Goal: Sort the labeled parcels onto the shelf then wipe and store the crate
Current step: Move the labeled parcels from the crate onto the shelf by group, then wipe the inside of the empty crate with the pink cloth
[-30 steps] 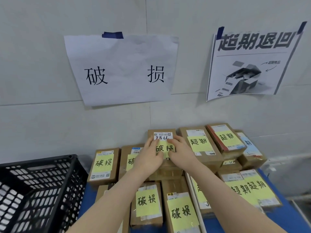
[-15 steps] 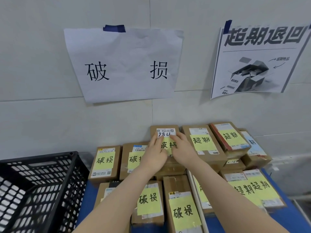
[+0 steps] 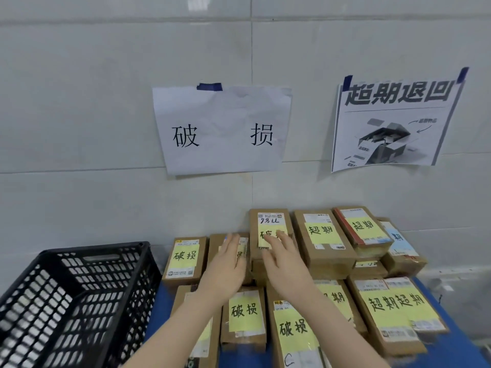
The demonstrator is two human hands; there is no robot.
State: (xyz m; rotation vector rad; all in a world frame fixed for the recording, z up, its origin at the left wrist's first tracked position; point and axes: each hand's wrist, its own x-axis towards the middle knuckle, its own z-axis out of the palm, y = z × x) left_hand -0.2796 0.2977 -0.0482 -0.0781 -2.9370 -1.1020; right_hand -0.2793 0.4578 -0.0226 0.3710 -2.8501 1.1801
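Note:
Several brown cardboard parcels with yellow notes lie on a blue shelf surface (image 3: 451, 325) against the wall. A tall parcel (image 3: 269, 221) marked 破损 stands on another box at the back middle. My left hand (image 3: 228, 264) hovers with straight fingers just left of it, over a lower parcel. My right hand (image 3: 281, 258) is spread flat in front of that tall parcel, covering part of its note. Neither hand holds anything. A black slotted plastic crate (image 3: 66, 301) sits at the left, and I see nothing inside it.
Two paper signs hang on the tiled wall: a white sheet (image 3: 220, 131) reading 破损 above the left group, a printed poster (image 3: 393, 120) reading 超期退回 above the right group. Parcels marked 超期 (image 3: 321, 235) fill the right side.
Both hands have let go of the tall 破损 parcel and drawn back towards me with fingers opened. The parcel stays on the stack. The camera has tilted up and to the left.

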